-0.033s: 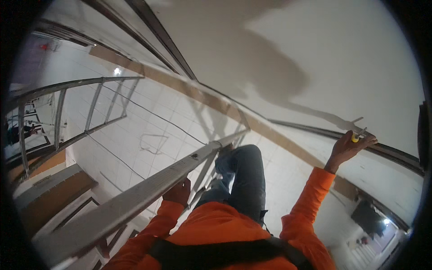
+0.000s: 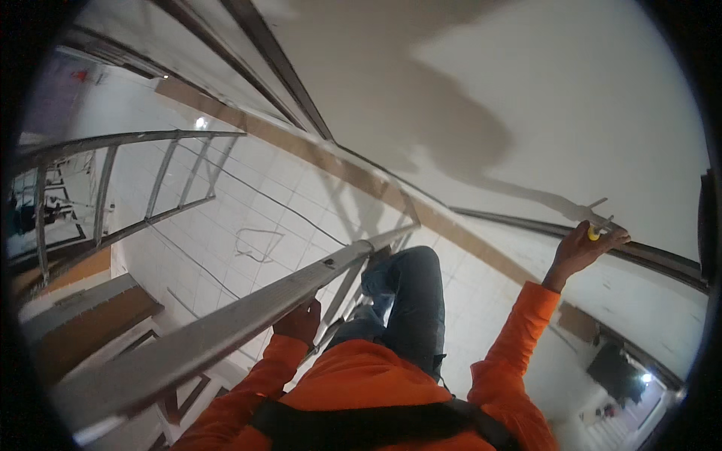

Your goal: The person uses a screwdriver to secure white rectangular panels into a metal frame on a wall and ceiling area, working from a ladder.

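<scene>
My left hand (image 2: 299,322) is closed round the side rail of a grey metal ladder (image 2: 226,323) beside my body; part of its fingers is behind the rail. My right hand (image 2: 583,252) reaches out to the far right, closed on a small yellow-handled tool (image 2: 595,233) with a thin metal end. The tool's exact kind is too small to tell. That hand rests by a dark metal ledge (image 2: 662,261) along the lower edge of a white wall panel (image 2: 587,98). Shadows of my head and the tool fall on the panel.
I am high above a white tiled floor (image 2: 301,195), one knee bent by the ladder. Another ladder section (image 2: 158,180) stands at the left. Cables (image 2: 263,190) cross the floor. A brown strip (image 2: 353,179) runs along the wall base. A brown-and-grey box-like piece (image 2: 98,323) sits lower left.
The view has shifted very slightly. Both hands keep their places and their holds.
</scene>
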A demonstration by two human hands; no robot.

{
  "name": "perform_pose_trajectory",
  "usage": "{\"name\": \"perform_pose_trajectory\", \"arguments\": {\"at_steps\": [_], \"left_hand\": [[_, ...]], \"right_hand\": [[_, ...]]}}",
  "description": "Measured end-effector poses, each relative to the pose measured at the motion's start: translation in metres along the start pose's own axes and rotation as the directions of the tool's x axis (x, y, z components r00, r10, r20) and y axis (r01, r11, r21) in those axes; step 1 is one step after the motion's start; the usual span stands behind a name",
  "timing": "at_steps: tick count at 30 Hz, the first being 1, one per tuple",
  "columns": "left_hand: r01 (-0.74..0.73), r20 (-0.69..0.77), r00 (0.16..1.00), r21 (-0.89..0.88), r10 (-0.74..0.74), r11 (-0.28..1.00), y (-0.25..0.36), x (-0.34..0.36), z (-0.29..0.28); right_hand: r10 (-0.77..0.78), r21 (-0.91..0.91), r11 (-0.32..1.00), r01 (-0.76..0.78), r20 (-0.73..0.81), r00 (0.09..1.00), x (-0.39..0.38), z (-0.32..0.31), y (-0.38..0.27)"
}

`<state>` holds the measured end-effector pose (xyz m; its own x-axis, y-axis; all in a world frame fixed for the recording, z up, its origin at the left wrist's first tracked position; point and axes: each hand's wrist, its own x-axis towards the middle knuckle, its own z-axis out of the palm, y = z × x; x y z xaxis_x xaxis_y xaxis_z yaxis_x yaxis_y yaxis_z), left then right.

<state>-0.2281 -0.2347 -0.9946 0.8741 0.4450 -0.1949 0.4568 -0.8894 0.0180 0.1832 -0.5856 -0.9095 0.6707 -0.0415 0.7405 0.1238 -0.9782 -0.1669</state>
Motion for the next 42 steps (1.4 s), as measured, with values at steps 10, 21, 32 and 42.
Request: {"name": "perform_pose_trajectory", "arguments": {"at_steps": [10, 21, 32, 42], "left_hand": [[0.334, 0.332, 0.914, -0.295, -0.232, 0.895, -0.007, 0.014, 0.001], [0.392, 0.253, 0.911, -0.286, -0.325, 0.874, 0.006, 0.016, -0.027], [0.381, 0.109, 0.925, -0.285, -0.365, 0.880, -0.003, 0.020, -0.003], [0.537, 0.070, 0.843, -0.118, -0.533, 0.835, -0.002, 0.028, 0.029]], "right_hand": [[0.017, 0.466, 0.874, -0.134, 0.246, 0.969, -0.029, -0.019, 0.044], [0.075, 0.538, 0.804, -0.253, 0.331, 0.941, -0.006, -0.063, 0.016], [0.195, 0.567, 0.756, -0.327, 0.282, 0.939, -0.007, -0.063, -0.001], [0.319, 0.569, 0.670, -0.477, 0.359, 0.877, 0.001, -0.052, -0.022]]}}
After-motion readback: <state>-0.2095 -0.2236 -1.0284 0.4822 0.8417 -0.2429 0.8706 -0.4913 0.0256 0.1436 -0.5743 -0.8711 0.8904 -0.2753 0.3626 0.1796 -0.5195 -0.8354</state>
